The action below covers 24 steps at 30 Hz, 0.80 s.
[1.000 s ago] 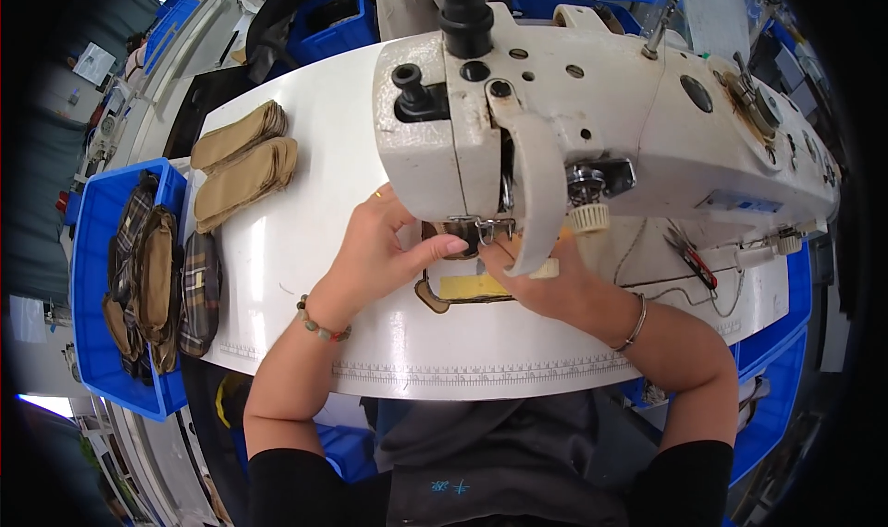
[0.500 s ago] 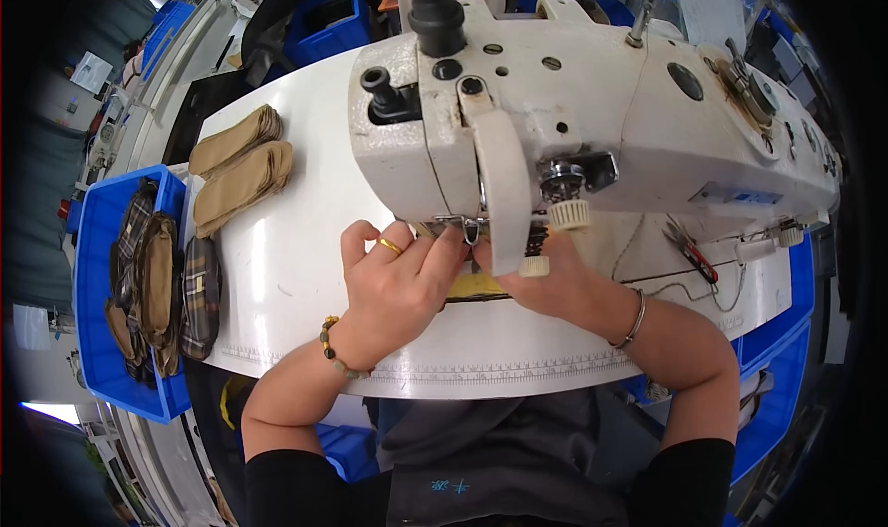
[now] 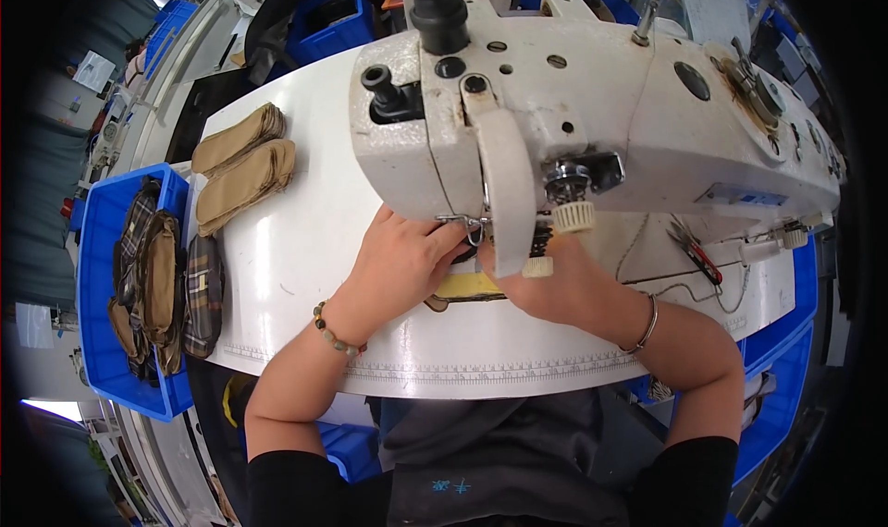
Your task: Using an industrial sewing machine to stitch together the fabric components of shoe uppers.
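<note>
Holds the left hand [image 3: 398,259] close under the head of a white sewing machine [image 3: 638,157], with its back upward and its fingers drawn narrow together. Reaches with those fingertips to a small dark piece [image 3: 465,254] beside the metal presser foot [image 3: 475,230]; cannot tell whether pinching it or only pressing it flat. Holds the right hand [image 3: 560,282] opposite, partly behind a pale lever [image 3: 509,194], with its fingertips out of sight; cannot tell how wide or narrow, nor whether gripping anything. Has the dark piece between both hands, mostly covered, near the presser foot and over the white bench [image 3: 305,296]. Shows, just nearer the body, a yellow strip [image 3: 472,287] with a brown rounded edge [image 3: 437,303] poking out at its left end. Wears a beaded bracelet [image 3: 329,337] on the left wrist and a metal bangle [image 3: 652,325] on the right, with a dark apron [image 3: 490,435]. To the right, has red-handled snips [image 3: 708,268] near a loose grey cord [image 3: 684,294]. To the left, has two stacks of tan fabric pieces [image 3: 245,185], side by side and well apart from the hands. Farther left, has a blue bin [image 3: 129,388] holding plaid and tan pouches [image 3: 159,296], and just beside it a plaid pouch [image 3: 203,296]. Along the bench's near edge, shows a ruler scale [image 3: 462,374]
</note>
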Each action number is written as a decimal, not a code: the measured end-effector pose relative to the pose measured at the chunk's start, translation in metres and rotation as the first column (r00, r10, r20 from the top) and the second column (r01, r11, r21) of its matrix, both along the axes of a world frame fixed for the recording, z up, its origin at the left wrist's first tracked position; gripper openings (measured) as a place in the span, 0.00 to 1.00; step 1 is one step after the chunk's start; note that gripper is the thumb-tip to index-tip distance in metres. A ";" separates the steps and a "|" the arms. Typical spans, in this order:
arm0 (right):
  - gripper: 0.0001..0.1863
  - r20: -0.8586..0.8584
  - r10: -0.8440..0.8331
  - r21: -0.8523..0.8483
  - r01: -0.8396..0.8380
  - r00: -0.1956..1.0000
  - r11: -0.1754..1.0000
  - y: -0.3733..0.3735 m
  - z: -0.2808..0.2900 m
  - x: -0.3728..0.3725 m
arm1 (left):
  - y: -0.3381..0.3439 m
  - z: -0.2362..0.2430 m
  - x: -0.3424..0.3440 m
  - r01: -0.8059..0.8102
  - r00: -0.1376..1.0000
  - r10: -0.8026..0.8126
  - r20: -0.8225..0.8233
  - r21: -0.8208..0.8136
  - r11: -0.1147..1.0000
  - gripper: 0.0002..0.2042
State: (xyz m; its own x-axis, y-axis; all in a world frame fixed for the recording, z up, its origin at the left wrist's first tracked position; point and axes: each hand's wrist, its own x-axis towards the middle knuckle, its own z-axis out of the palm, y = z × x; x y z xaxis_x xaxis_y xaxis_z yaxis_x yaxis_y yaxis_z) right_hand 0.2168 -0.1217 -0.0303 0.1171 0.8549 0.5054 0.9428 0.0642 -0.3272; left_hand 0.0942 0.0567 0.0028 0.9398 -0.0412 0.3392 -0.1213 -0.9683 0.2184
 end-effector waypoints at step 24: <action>0.09 0.267 0.032 -0.306 0.053 0.963 0.950 -0.003 -0.003 -0.016 | 0.009 0.000 0.006 0.064 0.998 -0.064 0.009 -0.082 0.995 0.06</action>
State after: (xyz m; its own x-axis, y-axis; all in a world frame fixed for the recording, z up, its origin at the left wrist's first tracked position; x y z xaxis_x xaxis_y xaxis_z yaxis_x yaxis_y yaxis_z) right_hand 0.2005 -0.1244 -0.0333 0.0252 0.9726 0.2311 0.9977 -0.0100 -0.0668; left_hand 0.0999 0.0656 0.0029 0.9338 -0.0729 0.3503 -0.1841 -0.9373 0.2958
